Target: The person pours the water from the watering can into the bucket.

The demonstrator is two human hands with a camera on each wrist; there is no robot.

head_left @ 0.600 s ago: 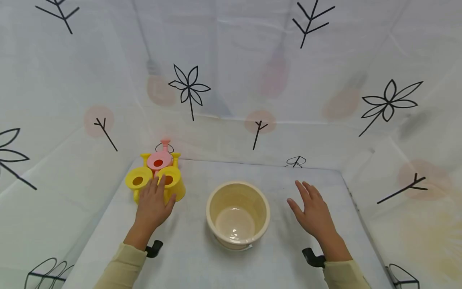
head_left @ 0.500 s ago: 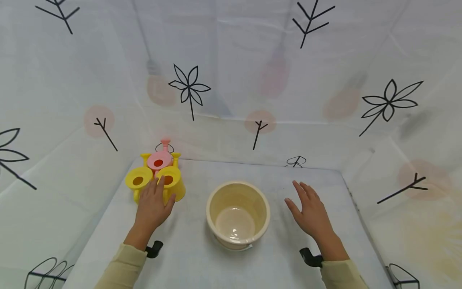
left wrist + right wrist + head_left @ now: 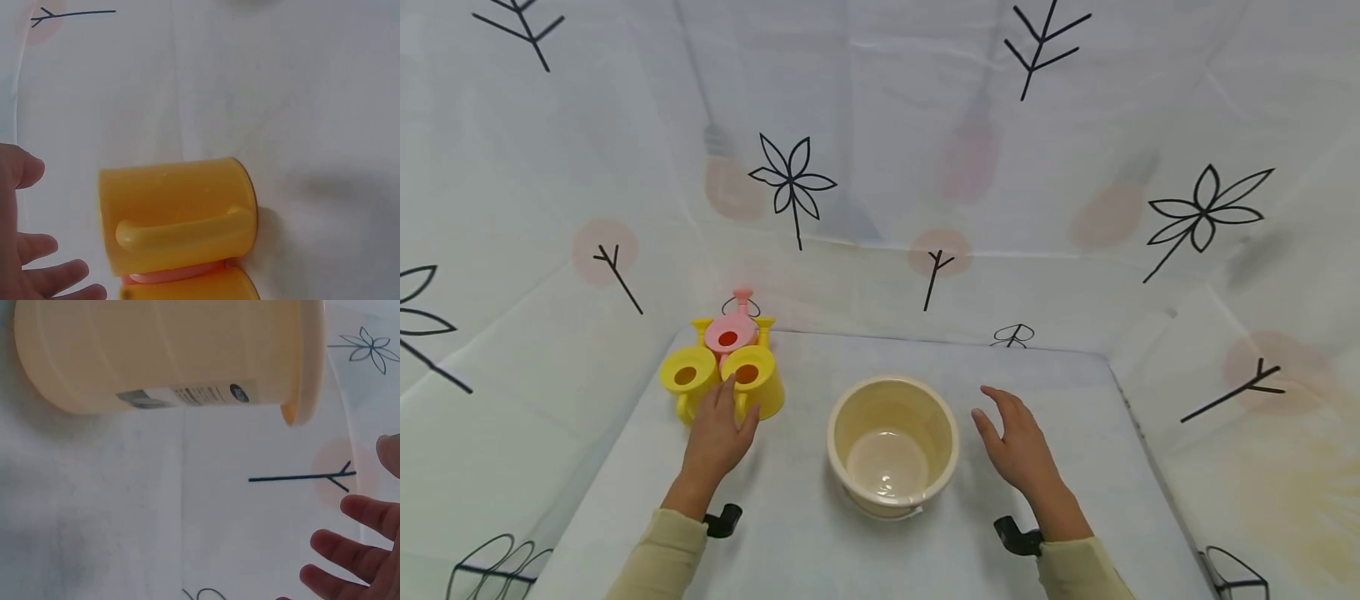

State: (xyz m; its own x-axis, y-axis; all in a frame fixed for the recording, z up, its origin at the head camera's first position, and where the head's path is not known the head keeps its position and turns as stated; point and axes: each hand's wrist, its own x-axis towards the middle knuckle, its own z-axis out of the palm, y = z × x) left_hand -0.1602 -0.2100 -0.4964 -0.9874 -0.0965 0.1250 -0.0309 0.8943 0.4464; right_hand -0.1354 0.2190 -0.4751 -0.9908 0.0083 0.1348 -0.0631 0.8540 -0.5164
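Note:
At the back left of the table stand two yellow toy watering cans, a left one (image 3: 688, 371) and a right one (image 3: 767, 392), with a pink watering can (image 3: 732, 333) behind them. My left hand (image 3: 715, 437) hovers over the handle side of the right yellow can, fingers spread and holding nothing. In the left wrist view a yellow can (image 3: 181, 212) lies beyond the fingertips, a gap between. A cream bucket (image 3: 893, 446) stands mid-table. To its right my right hand (image 3: 1018, 450) is in the air, fingers loosely extended; the right wrist view shows the bucket (image 3: 169, 350) apart from them.
The white table (image 3: 820, 558) meets a patterned cloth backdrop (image 3: 880, 167) along its back and sides. A printed label (image 3: 194, 395) is stuck on the bucket's side. Each wrist wears a black camera mount, the left mount (image 3: 724, 521) and the right mount (image 3: 1017, 536).
My right hand has moved left, closer to the bucket. The left hand has drawn back slightly from the yellow cans. Cans and bucket have stayed put.

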